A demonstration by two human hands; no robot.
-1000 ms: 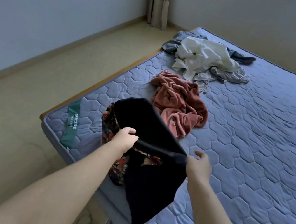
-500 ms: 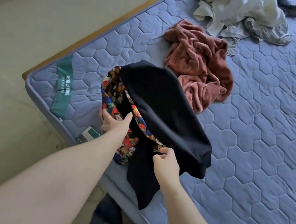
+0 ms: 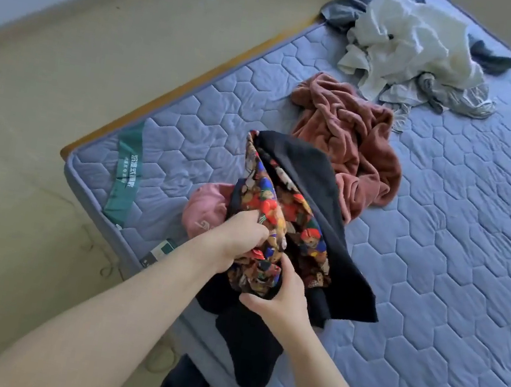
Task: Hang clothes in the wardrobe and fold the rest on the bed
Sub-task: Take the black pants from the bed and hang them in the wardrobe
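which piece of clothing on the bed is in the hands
The black garment with the printed lining: left hand and right hand both grip it. The rust-red heap, the white pile and the pink piece lie untouched.

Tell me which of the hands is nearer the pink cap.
Left. The left hand grips the patterned garment right beside the pink cap; the right hand grips it farther away.

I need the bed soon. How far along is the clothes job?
Nothing in view looks folded or hung yet. In hand: the left hand and right hand grip a black garment with a colourful lining. To do: the crumpled rust-red garment, the white and grey heap and a pink item, all on the mattress.
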